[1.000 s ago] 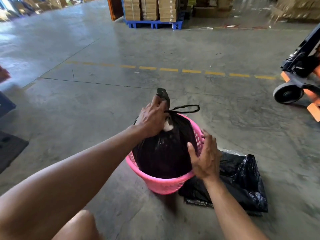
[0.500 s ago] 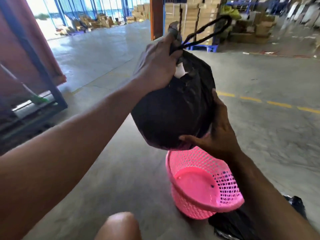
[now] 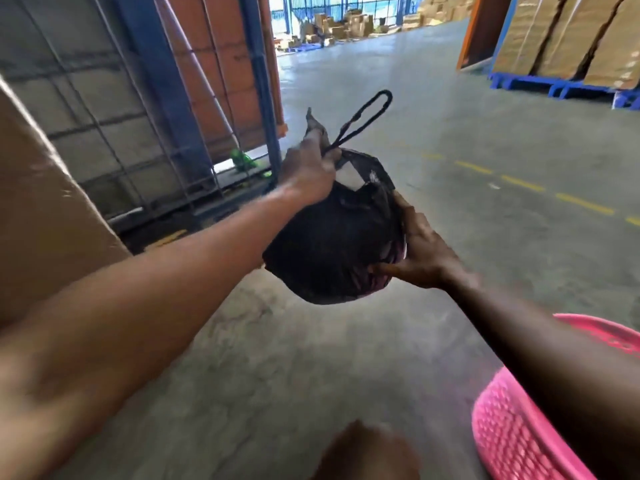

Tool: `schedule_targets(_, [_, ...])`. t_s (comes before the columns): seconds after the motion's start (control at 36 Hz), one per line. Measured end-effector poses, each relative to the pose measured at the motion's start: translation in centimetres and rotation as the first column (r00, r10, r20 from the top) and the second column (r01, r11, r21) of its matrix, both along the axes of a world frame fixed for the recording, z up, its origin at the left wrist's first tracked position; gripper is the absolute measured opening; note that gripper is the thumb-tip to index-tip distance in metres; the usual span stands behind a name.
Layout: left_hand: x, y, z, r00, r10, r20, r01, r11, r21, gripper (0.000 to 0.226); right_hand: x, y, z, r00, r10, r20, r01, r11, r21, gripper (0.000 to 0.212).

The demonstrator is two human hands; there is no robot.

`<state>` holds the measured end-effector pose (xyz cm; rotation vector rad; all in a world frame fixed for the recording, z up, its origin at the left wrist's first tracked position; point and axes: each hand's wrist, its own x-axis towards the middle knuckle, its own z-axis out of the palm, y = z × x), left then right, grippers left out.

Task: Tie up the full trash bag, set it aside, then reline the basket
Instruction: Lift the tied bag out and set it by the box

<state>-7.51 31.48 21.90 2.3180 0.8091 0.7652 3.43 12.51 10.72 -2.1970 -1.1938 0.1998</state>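
Observation:
The full black trash bag [image 3: 329, 251] hangs in the air above the concrete floor, its neck gathered and a drawstring loop sticking up. My left hand [image 3: 306, 171] grips the gathered neck at the top. My right hand [image 3: 420, 252] presses against the bag's lower right side and cups it. The pink mesh basket [image 3: 512, 434] stands on the floor at the lower right, partly hidden behind my right forearm. Its inside is out of sight.
A blue metal rack with wire mesh [image 3: 145, 109] stands close on the left, with a cardboard surface [image 3: 45, 216] at the far left. Stacked cartons on blue pallets [image 3: 568, 39] sit at the back right. My knee [image 3: 363, 452] shows at the bottom edge.
The bag has come out of the basket and been carried left, away from it. The view has swung left, so the basket now sits at the lower right edge.

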Motion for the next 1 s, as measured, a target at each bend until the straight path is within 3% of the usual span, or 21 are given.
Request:
schedule_targets(0.25, [-5.6, 7.8, -10.4, 0.981, 0.084, -0.174, -0.101, 0.991, -0.09, 0.014, -5.8, 10.0, -8.9, 0.963, 0.066, -0.26, -0.094, 0.991, -0.097, 0.154])
schedule_targets(0.47, [-9.3, 16.1, -18.5, 0.954, 0.178, -0.241, -0.207, 0.974, -0.098, 0.018, -7.9, 19.8, -16.5, 0.949, 0.165, -0.269, -0.219, 0.958, -0.183, 0.154])
schedule_targets(0.61, [-10.7, 21.2, -21.0, 0.947, 0.244, -0.208, -0.263, 0.962, -0.067, 0.02, -9.8, 25.3, -18.7, 0.952, 0.181, -0.247, -0.217, 0.968, -0.129, 0.137])
schedule_targets(0.72, [-12.3, 23.1, -23.9, 0.864, 0.402, -0.305, -0.38, 0.916, 0.131, 0.038, -12.6, 28.7, -21.0, 0.948, 0.184, -0.259, -0.204, 0.978, -0.053, 0.108])
schedule_targets(0.83, [-14.5, 20.1, -27.5, 0.76, 0.571, -0.312, -0.519, 0.821, 0.238, 0.053, -14.3, 30.2, -23.2, 0.918, 0.286, -0.274, -0.345, 0.918, -0.197, 0.102])
schedule_targets(0.89, [-16.1, 18.8, -30.1, 0.755, 0.533, -0.383, -0.516, 0.842, 0.154, 0.061, -14.6, 30.9, -23.5, 0.912, 0.297, -0.283, -0.362, 0.907, -0.215, 0.104])
schedule_targets(1.0, [-18.9, 18.2, -33.3, 0.784, 0.227, -0.577, -0.387, 0.907, -0.168, 0.096, -14.0, 32.4, -23.4, 0.909, 0.275, -0.312, -0.348, 0.914, -0.208, 0.101])
